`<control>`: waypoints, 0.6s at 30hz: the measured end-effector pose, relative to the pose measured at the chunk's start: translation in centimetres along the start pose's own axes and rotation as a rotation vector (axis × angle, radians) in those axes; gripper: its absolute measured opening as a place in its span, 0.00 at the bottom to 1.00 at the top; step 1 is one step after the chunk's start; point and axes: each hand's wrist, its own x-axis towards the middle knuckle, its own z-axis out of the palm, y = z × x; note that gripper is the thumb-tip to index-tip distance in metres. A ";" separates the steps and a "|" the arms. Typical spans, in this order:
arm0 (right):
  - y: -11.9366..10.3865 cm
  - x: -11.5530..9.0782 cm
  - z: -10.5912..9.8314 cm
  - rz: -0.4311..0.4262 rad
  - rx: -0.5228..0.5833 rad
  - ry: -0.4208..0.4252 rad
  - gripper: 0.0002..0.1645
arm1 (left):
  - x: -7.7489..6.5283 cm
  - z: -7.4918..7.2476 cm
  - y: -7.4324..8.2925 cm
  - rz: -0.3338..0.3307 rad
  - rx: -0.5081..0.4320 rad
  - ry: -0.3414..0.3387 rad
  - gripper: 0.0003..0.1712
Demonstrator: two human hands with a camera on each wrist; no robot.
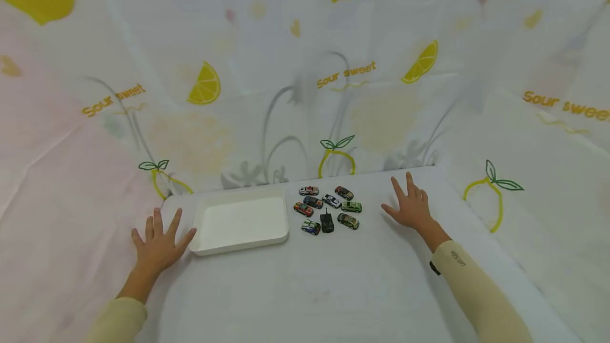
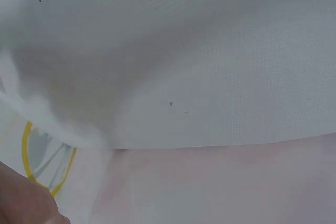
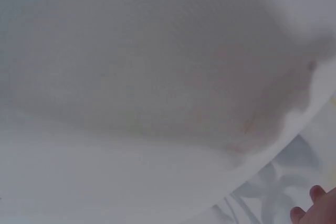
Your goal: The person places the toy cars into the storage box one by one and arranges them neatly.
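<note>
In the head view my left hand [image 1: 158, 246] is spread with straight fingers at the left of a white rectangular tray [image 1: 238, 246], its thumb close to the tray's left wall. My right hand [image 1: 411, 207] is spread too, to the right of a group of small toy cars [image 1: 351, 207], and holds nothing. The cars stand loosely together right of the tray, in red, green, white and dark colours. Among them is a dark green toy tank [image 1: 326, 222] with its barrel pointing away. Only bits of each hand show at the corners of the wrist views.
A white-covered table [image 1: 314, 290] lies under everything. Behind and at both sides hang white and pinkish cloth walls [image 1: 295, 120] printed with lemons and words. The back wall meets the table just beyond the cars and tray.
</note>
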 end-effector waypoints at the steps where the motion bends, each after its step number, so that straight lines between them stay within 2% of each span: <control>1: -0.2 0.0 0.0 -0.007 -0.003 -0.002 0.53 | 0.0 0.0 0.0 0.001 -0.001 0.000 0.49; 6: -1.0 0.5 -0.6 -0.043 -0.024 -0.006 0.52 | 0.1 0.1 0.2 0.009 0.019 0.013 0.49; 11: -2.0 1.2 -1.6 -0.079 -0.053 -0.036 0.52 | 0.3 0.6 0.8 0.008 0.015 -0.008 0.50; 16: -3.9 2.1 -2.2 -0.134 -0.051 -0.031 0.51 | 0.4 1.2 1.4 -0.004 -0.003 -0.013 0.51; 18: -4.9 2.4 -1.8 -0.151 -0.029 -0.022 0.52 | 0.4 1.3 1.6 -0.010 -0.029 -0.039 0.52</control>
